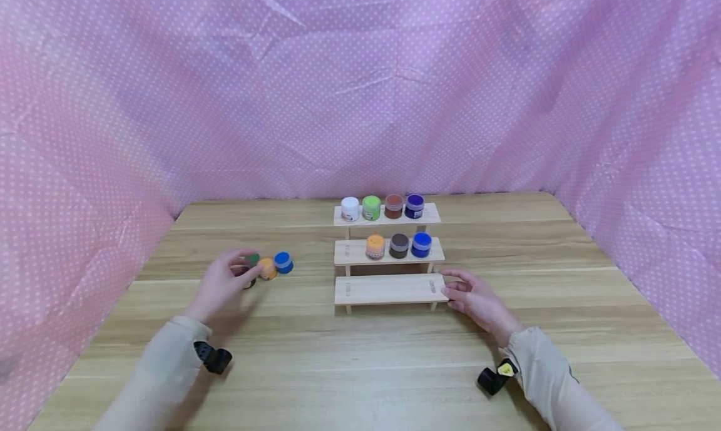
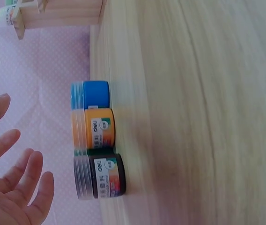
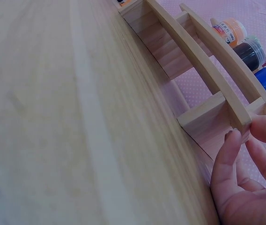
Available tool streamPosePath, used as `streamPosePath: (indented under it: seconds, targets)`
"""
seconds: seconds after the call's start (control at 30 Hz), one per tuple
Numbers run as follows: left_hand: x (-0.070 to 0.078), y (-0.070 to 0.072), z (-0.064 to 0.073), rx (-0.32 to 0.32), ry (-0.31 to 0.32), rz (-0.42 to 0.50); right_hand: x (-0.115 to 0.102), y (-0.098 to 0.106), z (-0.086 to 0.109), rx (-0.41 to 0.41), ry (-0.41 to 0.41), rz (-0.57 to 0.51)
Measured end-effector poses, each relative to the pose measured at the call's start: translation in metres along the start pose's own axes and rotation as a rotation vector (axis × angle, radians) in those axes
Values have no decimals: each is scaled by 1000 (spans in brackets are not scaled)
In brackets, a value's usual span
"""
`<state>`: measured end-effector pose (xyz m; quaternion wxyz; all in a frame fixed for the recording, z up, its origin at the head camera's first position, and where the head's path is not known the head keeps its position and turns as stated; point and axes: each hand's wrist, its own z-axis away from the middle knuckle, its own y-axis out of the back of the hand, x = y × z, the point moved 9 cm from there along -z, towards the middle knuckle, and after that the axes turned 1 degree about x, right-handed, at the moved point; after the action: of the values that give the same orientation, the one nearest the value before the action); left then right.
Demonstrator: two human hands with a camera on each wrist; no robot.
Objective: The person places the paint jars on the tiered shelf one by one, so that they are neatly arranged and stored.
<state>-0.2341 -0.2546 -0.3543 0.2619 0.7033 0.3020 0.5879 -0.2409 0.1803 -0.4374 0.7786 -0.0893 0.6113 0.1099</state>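
Note:
My left hand (image 1: 221,282) hovers over a small group of paint jars, its fingers spread and apart from them in the left wrist view. In that group are a blue jar (image 1: 284,262), an orange jar (image 1: 267,268), a green jar (image 1: 253,259) and a black jar (image 2: 108,176), partly hidden by the hand in the head view. A three-tier wooden display stand (image 1: 388,288) stands at the middle of the table. With thumb and fingers, my right hand (image 1: 475,303) pinches the right end of its lowest board.
White (image 1: 350,209), light green (image 1: 371,207), red-brown (image 1: 393,206) and dark blue (image 1: 414,206) jars stand on the top tier. Orange (image 1: 375,247), dark brown (image 1: 398,246) and blue (image 1: 421,245) jars occupy the middle tier. A pink dotted cloth (image 1: 360,106) hangs behind the table (image 1: 360,368).

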Motion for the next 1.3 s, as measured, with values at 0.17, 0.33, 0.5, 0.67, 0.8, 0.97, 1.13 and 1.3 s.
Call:
streamPosePath:
  seconds: [0.17,0.33,0.5,0.67,0.8,0.97,1.13,1.3]
  targets:
    - [-4,3,1,-12,19,-3,0,0,0,-2,-4,-1]
    - [-8,6,1,-13,22,-13,0,0,-1,-1,-8,3]
    - [-12,6,3,-35,38,-23,0,0,0,-1,-10,10]
    - [-19,5,3,-53,69,-7,0,0,0,3,-8,13]
    - [-25,2,4,-71,94,-1,0,0,0,2,-6,14]
    - [-25,-2,3,-103,78,1,-1,0,0,1,-3,9]
    - [-26,-7,3,-163,76,30,-1,0,0,-1,-1,1]
    - [-29,-9,3,-179,90,17,-1,0,0,2,-3,-8]
